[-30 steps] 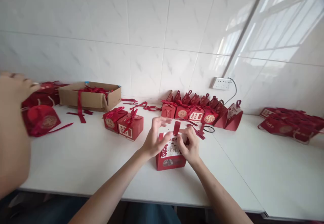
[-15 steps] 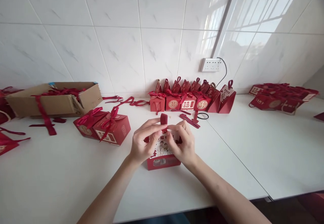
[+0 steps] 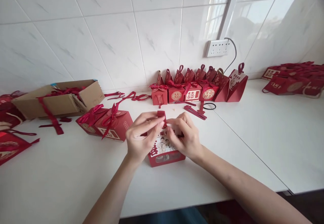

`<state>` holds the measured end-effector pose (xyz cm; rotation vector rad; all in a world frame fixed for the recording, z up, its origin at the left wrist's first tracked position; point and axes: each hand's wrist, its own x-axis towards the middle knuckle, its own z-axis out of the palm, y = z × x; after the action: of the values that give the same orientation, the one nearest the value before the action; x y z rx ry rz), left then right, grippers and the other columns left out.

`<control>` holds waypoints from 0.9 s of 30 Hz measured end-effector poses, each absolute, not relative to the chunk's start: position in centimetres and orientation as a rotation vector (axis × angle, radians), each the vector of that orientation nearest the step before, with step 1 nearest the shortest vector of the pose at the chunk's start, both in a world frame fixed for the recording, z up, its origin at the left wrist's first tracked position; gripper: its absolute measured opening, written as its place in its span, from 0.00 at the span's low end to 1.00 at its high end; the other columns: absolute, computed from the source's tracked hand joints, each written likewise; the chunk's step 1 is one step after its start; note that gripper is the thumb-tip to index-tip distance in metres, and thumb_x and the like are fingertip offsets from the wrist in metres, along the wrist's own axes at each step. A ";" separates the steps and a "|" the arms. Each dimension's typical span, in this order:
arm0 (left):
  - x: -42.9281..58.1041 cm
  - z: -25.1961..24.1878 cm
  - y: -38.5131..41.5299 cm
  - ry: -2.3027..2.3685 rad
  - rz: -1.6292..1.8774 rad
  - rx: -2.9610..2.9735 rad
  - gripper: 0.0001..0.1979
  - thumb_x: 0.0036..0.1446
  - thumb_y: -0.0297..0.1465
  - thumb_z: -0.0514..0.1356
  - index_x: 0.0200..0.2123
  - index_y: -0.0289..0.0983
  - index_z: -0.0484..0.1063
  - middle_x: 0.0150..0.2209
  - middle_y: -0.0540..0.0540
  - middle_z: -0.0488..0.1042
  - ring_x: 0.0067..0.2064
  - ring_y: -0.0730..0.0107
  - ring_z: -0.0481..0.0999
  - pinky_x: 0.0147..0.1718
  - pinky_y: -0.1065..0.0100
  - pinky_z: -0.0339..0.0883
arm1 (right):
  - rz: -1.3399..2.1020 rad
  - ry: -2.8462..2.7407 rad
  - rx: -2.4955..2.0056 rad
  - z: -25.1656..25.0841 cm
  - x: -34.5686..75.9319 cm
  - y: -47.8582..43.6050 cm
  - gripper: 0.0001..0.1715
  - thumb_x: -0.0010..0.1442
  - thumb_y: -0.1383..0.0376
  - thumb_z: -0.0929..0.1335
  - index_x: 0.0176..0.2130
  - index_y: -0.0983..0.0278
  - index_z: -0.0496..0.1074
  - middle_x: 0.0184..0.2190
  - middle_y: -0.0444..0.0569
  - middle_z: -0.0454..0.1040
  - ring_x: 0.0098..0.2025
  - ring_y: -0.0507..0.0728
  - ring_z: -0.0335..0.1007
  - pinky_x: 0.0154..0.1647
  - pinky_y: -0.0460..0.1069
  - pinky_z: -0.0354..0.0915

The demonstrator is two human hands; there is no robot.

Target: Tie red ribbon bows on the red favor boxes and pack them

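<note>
White table (image 3: 253,126): red windowed box (image 3: 167,146); ribbons (image 3: 66,91) in cardboard box (image 3: 64,105).

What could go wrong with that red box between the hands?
The red strap might crease or tear if the left hand gripping it pulls hard. The box below could dent or tip if the right hand pushes unevenly. The left hand might also nudge the nearby bow-tied box.

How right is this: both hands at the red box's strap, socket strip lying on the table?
Socket strip is wrong: head view shows it on the wall, not the table. Left hand and right hand are at the strap of the red box.
</note>
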<state>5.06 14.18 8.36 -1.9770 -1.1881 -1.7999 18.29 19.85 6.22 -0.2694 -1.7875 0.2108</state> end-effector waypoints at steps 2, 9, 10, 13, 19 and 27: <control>5.3 8.4 14.2 -1.226 -1.823 -1.935 0.13 0.53 0.21 0.62 0.40 0.42 0.78 0.37 0.50 0.77 0.36 0.76 0.77 0.33 0.76 0.74 | 0.208 -1.776 -0.276 6.2 18.2 19.8 0.08 0.59 0.72 0.64 0.40 0.63 0.67 0.25 0.42 0.55 0.27 0.52 0.57 0.22 0.47 0.57; 5.3 7.8 14.2 -1.183 -1.794 -1.938 0.16 0.54 0.21 0.61 0.44 0.41 0.76 0.42 0.49 0.77 0.41 0.73 0.77 0.39 0.73 0.74 | 0.250 -1.783 -0.268 6.3 18.4 19.9 0.08 0.60 0.72 0.65 0.40 0.62 0.68 0.25 0.41 0.56 0.27 0.52 0.57 0.24 0.48 0.58; 5.3 7.8 14.1 -1.185 -1.787 -1.962 0.16 0.54 0.21 0.61 0.45 0.41 0.75 0.43 0.48 0.76 0.42 0.72 0.77 0.40 0.72 0.74 | 0.260 -1.784 -0.261 6.3 18.5 19.9 0.08 0.60 0.72 0.65 0.40 0.62 0.68 0.24 0.41 0.56 0.27 0.52 0.57 0.24 0.48 0.58; 5.2 7.9 14.0 -1.265 -1.791 -1.977 0.13 0.55 0.23 0.60 0.43 0.41 0.76 0.41 0.49 0.77 0.43 0.71 0.77 0.41 0.70 0.74 | 0.288 -1.787 -0.261 6.4 18.6 19.8 0.07 0.60 0.71 0.64 0.40 0.62 0.68 0.24 0.41 0.56 0.27 0.52 0.57 0.24 0.48 0.58; 4.9 8.3 13.9 -1.495 -1.988 -2.041 0.02 0.55 0.29 0.61 0.34 0.37 0.74 0.35 0.48 0.78 0.36 0.71 0.78 0.35 0.72 0.74 | 0.312 -1.783 -0.311 6.6 18.5 19.7 0.04 0.61 0.70 0.65 0.36 0.62 0.68 0.24 0.41 0.56 0.25 0.51 0.56 0.22 0.47 0.56; 4.7 8.5 13.7 -1.482 -2.029 -2.199 0.06 0.56 0.26 0.61 0.37 0.39 0.76 0.35 0.49 0.79 0.37 0.72 0.79 0.35 0.74 0.73 | 0.347 -1.819 -0.265 6.6 18.8 19.7 0.06 0.61 0.73 0.63 0.36 0.63 0.67 0.24 0.42 0.55 0.27 0.51 0.56 0.25 0.47 0.58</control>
<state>4.67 13.67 8.46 -2.1986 -1.4817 -2.0287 18.84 19.72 6.56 -0.2646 -1.8187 0.3467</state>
